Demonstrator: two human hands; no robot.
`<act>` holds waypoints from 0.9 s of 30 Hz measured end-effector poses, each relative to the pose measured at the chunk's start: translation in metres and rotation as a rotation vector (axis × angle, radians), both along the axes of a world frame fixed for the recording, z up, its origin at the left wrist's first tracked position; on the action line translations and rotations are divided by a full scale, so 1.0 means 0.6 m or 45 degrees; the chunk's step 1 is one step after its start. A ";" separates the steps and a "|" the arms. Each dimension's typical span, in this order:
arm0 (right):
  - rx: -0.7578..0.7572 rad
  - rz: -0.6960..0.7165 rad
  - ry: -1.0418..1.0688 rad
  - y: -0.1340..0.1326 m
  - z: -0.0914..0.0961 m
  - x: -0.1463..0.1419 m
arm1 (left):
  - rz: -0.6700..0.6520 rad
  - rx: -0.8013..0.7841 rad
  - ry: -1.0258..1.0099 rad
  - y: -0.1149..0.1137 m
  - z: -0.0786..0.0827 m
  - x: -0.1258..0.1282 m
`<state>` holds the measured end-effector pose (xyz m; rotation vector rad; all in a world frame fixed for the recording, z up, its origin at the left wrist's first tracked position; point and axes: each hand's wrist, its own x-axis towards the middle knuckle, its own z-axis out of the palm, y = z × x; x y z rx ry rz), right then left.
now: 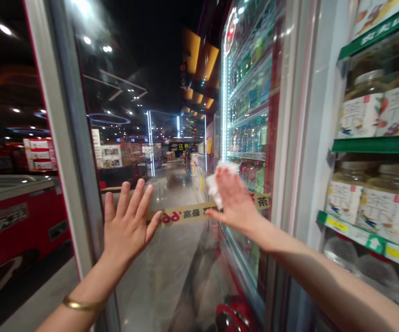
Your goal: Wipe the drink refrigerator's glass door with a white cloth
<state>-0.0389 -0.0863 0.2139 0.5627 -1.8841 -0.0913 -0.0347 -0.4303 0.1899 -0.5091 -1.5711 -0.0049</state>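
My left hand (127, 226) lies flat on the glass door (182, 249), fingers spread, with a gold bangle (82, 304) on its wrist. Under my right hand (236, 198) is a crumpled white wipe (214, 188), pressed to the same pane; whether it is cloth or paper I cannot tell. That hand is blurred. A tan strip (185, 215) with red and dark printing crosses the glass between and behind the hands.
Bottled drinks fill a cooler shelf (368, 144) at the right, beside the door's metal frame (285, 138). Through or in the glass shows a lit drinks cabinet (248, 115). A red chest freezer (16, 226) stands at the left.
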 end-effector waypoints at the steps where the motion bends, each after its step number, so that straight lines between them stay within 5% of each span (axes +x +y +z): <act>1: -0.282 -0.107 0.030 0.027 0.033 -0.003 | 0.003 0.003 -0.021 0.004 0.000 -0.002; 3: -0.729 -0.193 0.148 0.058 0.100 -0.012 | -0.009 0.018 -0.048 0.007 -0.004 -0.005; 5: -0.781 -0.155 0.208 0.037 0.132 -0.019 | -0.025 0.038 -0.069 0.005 -0.008 -0.010; 10: 0.264 0.199 -0.097 -0.096 0.065 -0.011 | -0.053 0.089 -0.048 -0.002 -0.012 -0.021; 12: 0.356 0.174 -0.149 -0.087 0.075 -0.009 | -0.039 0.106 -0.041 0.000 -0.013 -0.026; 16: -0.409 -0.200 0.070 -0.010 0.212 -0.013 | -0.021 0.092 -0.059 0.004 -0.013 -0.038; 18: -0.636 -0.260 0.146 -0.012 0.258 -0.017 | -0.011 0.094 -0.050 0.003 -0.014 -0.041; 20: -0.441 -0.176 0.137 -0.053 0.248 -0.015 | 0.004 0.085 -0.041 0.002 -0.014 -0.042; 24: 0.614 0.149 -0.106 -0.140 0.168 -0.006 | 0.023 0.055 -0.022 0.000 -0.014 -0.041; 25: 0.723 0.166 -0.131 -0.140 0.171 -0.004 | 0.026 0.055 -0.022 0.000 -0.014 -0.041; 27: 0.572 0.075 -0.064 -0.113 0.225 -0.003 | 0.029 0.057 -0.025 0.002 -0.013 -0.042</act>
